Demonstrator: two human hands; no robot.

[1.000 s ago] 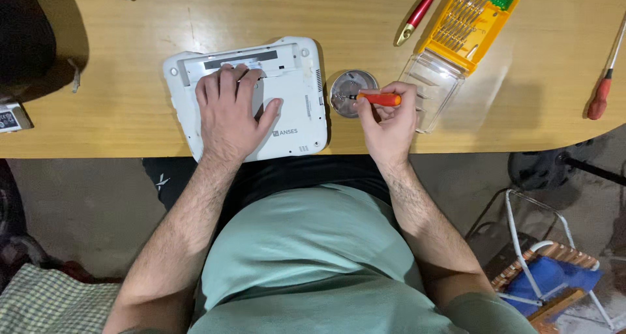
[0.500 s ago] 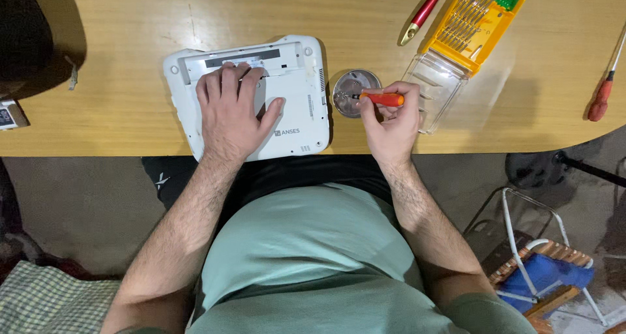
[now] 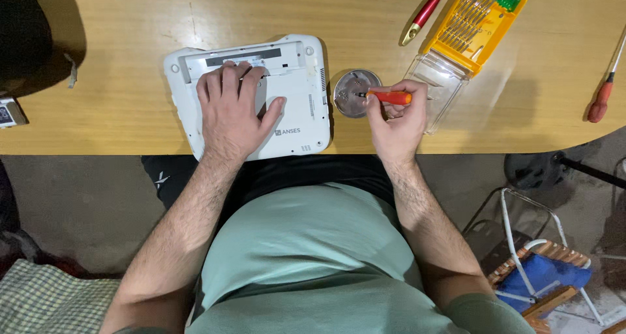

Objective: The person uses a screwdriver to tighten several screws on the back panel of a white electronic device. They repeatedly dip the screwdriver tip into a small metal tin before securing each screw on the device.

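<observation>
A small white laptop (image 3: 297, 93) lies upside down on the wooden table (image 3: 130, 21). My left hand (image 3: 231, 109) rests flat on its underside, fingers spread toward the open battery slot. Gripped in my right hand (image 3: 398, 116) is a small orange-handled screwdriver (image 3: 390, 97), its tip pointing left over a round metal dish (image 3: 349, 89) that sits just right of the laptop.
A yellow bit set tray (image 3: 479, 18) with its clear lid (image 3: 440, 86) lies at the right. A red-handled tool (image 3: 427, 11) lies next to it, and another red screwdriver (image 3: 600, 102) at the far right. A chair with a blue cushion (image 3: 541, 269) stands below the table edge.
The right hand with the screwdriver has shifted slightly, keeping the tip over the metal dish. The left hand stays on the laptop.
</observation>
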